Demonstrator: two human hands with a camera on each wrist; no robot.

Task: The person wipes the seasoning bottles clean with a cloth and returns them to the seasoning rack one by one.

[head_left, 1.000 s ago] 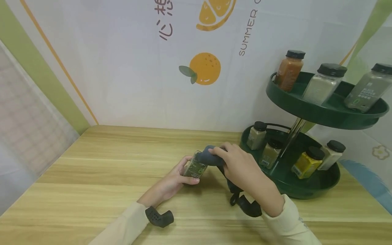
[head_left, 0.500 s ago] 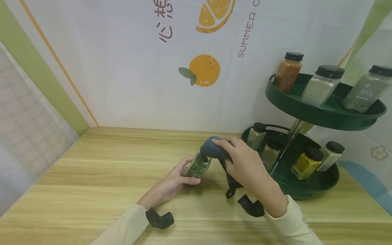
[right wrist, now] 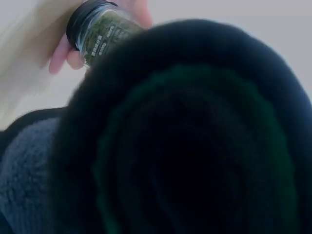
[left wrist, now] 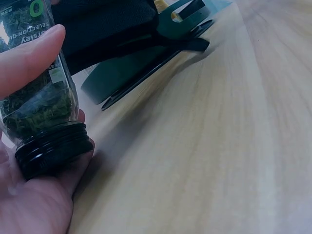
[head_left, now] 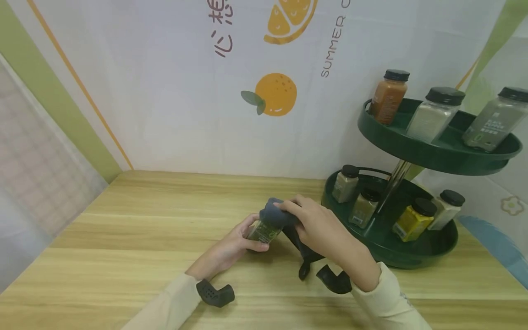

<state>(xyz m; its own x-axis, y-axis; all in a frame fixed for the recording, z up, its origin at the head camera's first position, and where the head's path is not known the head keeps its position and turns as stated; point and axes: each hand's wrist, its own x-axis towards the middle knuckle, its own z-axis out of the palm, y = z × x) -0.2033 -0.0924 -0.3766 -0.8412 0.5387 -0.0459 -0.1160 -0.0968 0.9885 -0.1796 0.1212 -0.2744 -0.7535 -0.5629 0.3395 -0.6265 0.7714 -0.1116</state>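
Note:
My left hand (head_left: 239, 240) grips a clear spice jar (head_left: 264, 233) of green flakes, and "arsley" can be read on its label in the left wrist view. The black cap (left wrist: 53, 148) lies against the palm, with the jar's other end pointing away. My right hand (head_left: 323, 227) holds a dark blue cloth (head_left: 274, 214) over that far end, touching it and hiding part of the jar. A dark flap of the cloth with a small loop (head_left: 304, 270) hangs below the hand. Dark, blurred material fills most of the right wrist view.
A two-tier dark green rack (head_left: 412, 254) stands at the right. Three capped spice jars, including an orange-red one (head_left: 389, 97), are on its upper tier. Several more, one with a yellow label (head_left: 414, 220), sit below. A printed white cloth (head_left: 177, 91) hangs behind the wooden table (head_left: 144, 220).
My right hand lifted the cloth slightly off the jar's end half a second ago, then moved down and left onto it again. My left hand and the jar stay nearly in place.

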